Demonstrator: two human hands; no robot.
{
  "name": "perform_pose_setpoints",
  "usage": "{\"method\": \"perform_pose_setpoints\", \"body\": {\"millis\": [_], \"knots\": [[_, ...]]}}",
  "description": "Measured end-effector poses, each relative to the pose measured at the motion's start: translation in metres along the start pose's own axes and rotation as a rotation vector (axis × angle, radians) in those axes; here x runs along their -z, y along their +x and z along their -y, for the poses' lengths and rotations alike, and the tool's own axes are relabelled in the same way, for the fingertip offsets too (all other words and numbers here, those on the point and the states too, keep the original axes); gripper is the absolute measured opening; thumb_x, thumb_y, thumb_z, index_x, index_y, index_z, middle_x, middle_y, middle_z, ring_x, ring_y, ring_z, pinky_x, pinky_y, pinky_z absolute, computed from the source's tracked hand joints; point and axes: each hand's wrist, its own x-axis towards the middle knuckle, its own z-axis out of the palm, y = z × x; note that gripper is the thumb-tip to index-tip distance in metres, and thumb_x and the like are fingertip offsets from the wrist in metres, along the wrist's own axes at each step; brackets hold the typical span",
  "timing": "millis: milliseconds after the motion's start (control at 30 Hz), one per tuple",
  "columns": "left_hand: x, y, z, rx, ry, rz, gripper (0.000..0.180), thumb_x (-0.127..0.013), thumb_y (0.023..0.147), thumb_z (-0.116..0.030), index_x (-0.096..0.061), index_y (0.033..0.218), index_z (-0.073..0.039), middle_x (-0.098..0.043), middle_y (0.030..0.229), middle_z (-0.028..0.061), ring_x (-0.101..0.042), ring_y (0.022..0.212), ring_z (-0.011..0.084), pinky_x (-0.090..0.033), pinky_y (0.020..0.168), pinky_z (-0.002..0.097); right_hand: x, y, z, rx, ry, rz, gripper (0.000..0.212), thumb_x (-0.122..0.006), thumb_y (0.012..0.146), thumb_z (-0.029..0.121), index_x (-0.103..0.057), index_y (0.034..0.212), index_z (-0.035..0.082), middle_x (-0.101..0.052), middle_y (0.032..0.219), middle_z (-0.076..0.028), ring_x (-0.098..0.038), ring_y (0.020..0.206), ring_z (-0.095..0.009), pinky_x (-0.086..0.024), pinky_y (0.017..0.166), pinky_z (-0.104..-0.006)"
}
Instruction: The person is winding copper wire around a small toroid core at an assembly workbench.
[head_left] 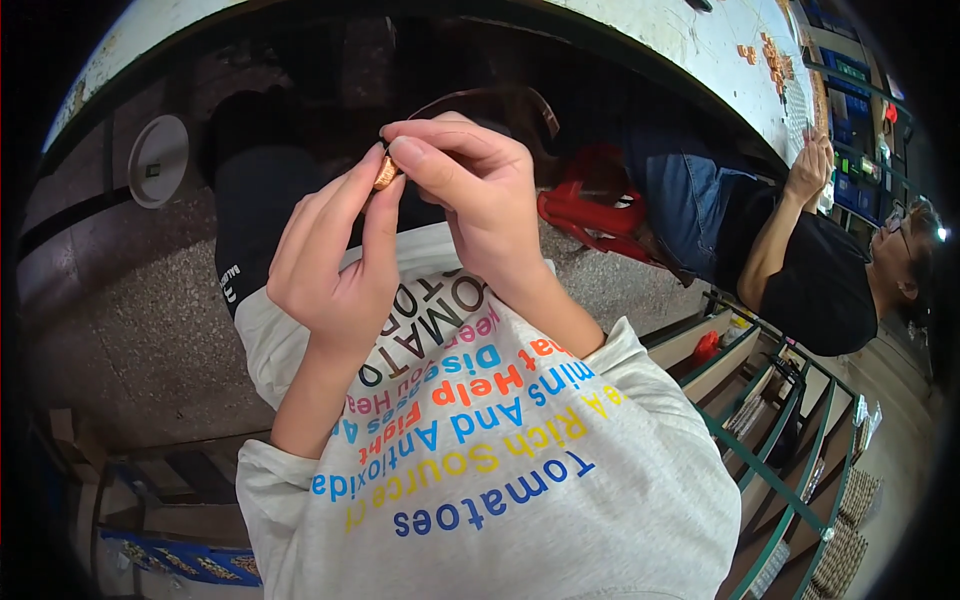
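Observation:
Between the thumb and fingers of my left hand [335, 255] is a small copper-coloured coil [386, 173], held up in front of my shirt. My right hand [480, 190] is closed in a pinch right at the top of the coil, its thumb and forefinger meeting the left fingertips. What the right fingertips grip is too small to make out. Behind the right hand curves a thin reddish-brown band [545, 108]; whether it joins the coil I cannot tell.
A white worktable [690, 35] runs along the top, with several copper-coloured pieces [770, 60] on it. At right a co-worker [820, 270] sits near a red stool [590, 210]. A round white disc [160, 160] lies left; a green-framed rack [770, 430] stands lower right.

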Motion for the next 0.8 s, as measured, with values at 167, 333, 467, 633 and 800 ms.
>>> {"method": "perform_pose_setpoints", "body": {"millis": [167, 333, 467, 633, 800], "knots": [[0.002, -0.003, -0.003, 0.144, -0.173, 0.033, 0.024, -0.070, 0.077, 0.006, -0.068, 0.100, 0.003, -0.071, 0.090, 0.0103, -0.065, 0.074, 0.0149, -0.052, 0.068, 0.0226, 0.003, 0.001, -0.001, -0.144, 0.199, 0.016, 0.006, -0.068, 0.081, -0.002, -0.071, 0.086, -0.004, -0.065, 0.083, -0.008, -0.058, 0.069, -0.010, -0.045, 0.062, -0.0167], [0.012, 0.000, -0.010, 0.607, -0.692, 0.132, 0.023, -0.069, 0.079, 0.005, -0.065, 0.102, 0.004, -0.070, 0.089, 0.0119, -0.066, 0.077, 0.0156, -0.053, 0.069, 0.0220, 0.014, 0.003, -0.002, -0.032, 0.127, 0.160, 0.007, -0.066, 0.083, 0.001, -0.070, 0.086, -0.003, -0.063, 0.085, -0.009, -0.056, 0.069, -0.012, -0.044, 0.063, -0.0188], [0.026, 0.015, -0.011, 0.706, -0.775, 0.318, 0.023, -0.068, 0.081, 0.004, -0.063, 0.103, 0.005, -0.069, 0.090, 0.0132, -0.066, 0.078, 0.0164, -0.053, 0.070, 0.0215, 0.020, 0.004, 0.004, 0.006, 0.068, 0.289, 0.006, -0.065, 0.084, 0.001, -0.069, 0.083, -0.003, -0.062, 0.083, -0.009, -0.058, 0.069, -0.014, -0.046, 0.062, -0.0191], [0.027, 0.025, -0.019, 0.654, -0.654, 0.377, 0.022, -0.066, 0.083, 0.004, -0.061, 0.104, 0.007, -0.068, 0.095, 0.0150, -0.068, 0.080, 0.0176, -0.054, 0.072, 0.0215, 0.019, 0.005, 0.006, 0.080, 0.035, 0.255, 0.006, -0.064, 0.085, 0.001, -0.068, 0.085, -0.003, -0.061, 0.081, -0.009, -0.059, 0.070, -0.014, -0.046, 0.062, -0.0183], [0.014, 0.021, -0.026, 0.702, -0.752, 0.243, 0.023, -0.064, 0.085, 0.004, -0.060, 0.107, 0.008, -0.068, 0.096, 0.0165, -0.069, 0.083, 0.0190, -0.054, 0.075, 0.0221, 0.001, 0.000, 0.003, 0.046, 0.363, -0.026, 0.006, -0.069, 0.081, -0.002, -0.069, 0.087, -0.003, -0.064, 0.083, -0.009, -0.061, 0.066, -0.013, -0.049, 0.059, -0.0185]]}}
